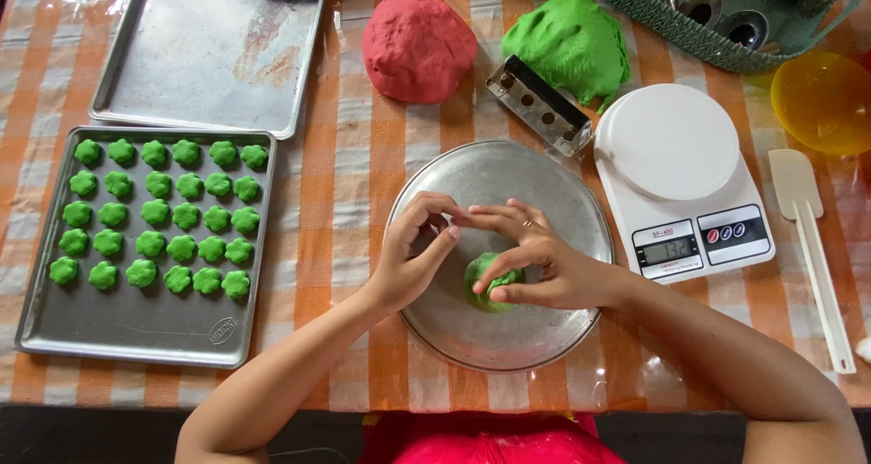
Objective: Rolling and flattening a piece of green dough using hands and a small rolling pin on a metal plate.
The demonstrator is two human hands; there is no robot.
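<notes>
Right hand (pixel 535 264): laid over the round metal pan (pixel 544 178), its fingers curled down onto a small green dough ball (pixel 485 287) – the ball is pinched between thumb and fingertips and rests on the pan's floor, near the front of the pan.
Left hand (pixel 413 255): held just beside the right, fingers bent inward, fingertips meeting the right hand's fingertips above the pan; nothing is seen gripped in it, though whether a scrap of dough is pinched there cannot be told.
Baking tray (pixel 136 337): placed left of the pan on the table (pixel 336 201), which is covered with an orange-and-white checked cloth; rows of small green flower-shaped dough pieces (pixel 154 214) are laid out on it, apart from one another.
Kitchen scale (pixel 676 169): set just right of the pan, white, with a round plate – touching the pan's edge or nearly so.
White spatula (pixel 807 237): laid right of the scale.
Metal cutter (pixel 540 106): lying tilted behind the pan.
Red dough lump (pixel 417 47): further back, centre.
Green dough lump (pixel 567 42): beside the red one, to its right.
Empty tray (pixel 209 51): far left, behind the filled tray.
Green basket (pixel 726 19): far right corner, metal moulds inside.
</notes>
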